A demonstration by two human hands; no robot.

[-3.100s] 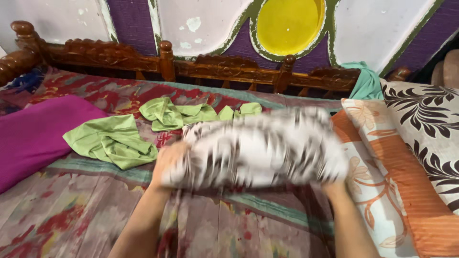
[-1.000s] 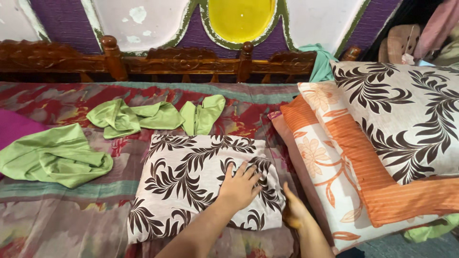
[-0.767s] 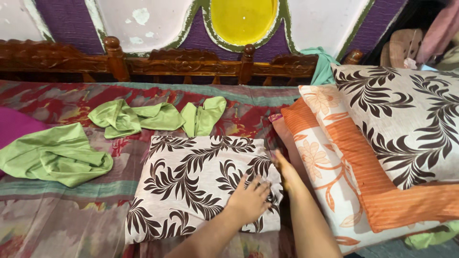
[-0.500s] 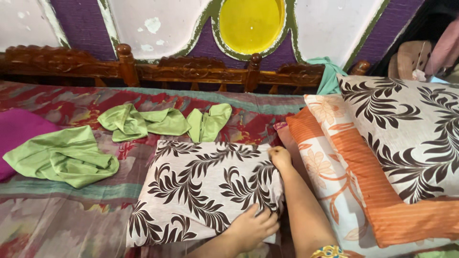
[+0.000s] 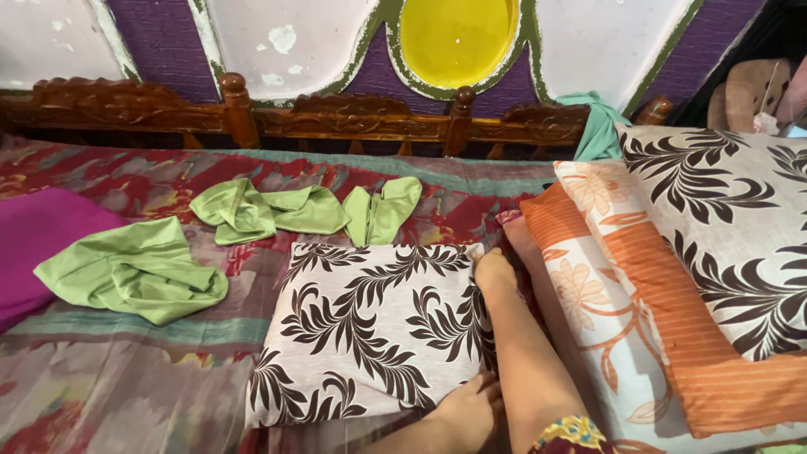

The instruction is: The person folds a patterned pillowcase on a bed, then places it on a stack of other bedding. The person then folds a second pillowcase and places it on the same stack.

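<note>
A folded white cloth with a brown leaf print (image 5: pixel 370 328) lies flat on the patterned bedspread (image 5: pixel 126 395). My right hand (image 5: pixel 494 271) is at the cloth's far right corner, with its fingers curled down over the edge and hidden from view. At the near right corner my left hand (image 5: pixel 466 412) rests flat on the cloth, fingers spread. Both forearms come in from the bottom edge of the view.
Green garments lie behind the cloth (image 5: pixel 294 210) and to its left (image 5: pixel 126 273), next to a magenta cloth (image 5: pixel 34 244). Stacked pillows, one orange floral (image 5: pixel 639 303) and one leaf-print (image 5: pixel 740 227), sit close on the right. A carved wooden headboard (image 5: pixel 336 118) runs along the back.
The cloth was held up and has been laid flat. My right hand has slid from the near edge to the far right corner. My left hand has moved back to the near right corner.
</note>
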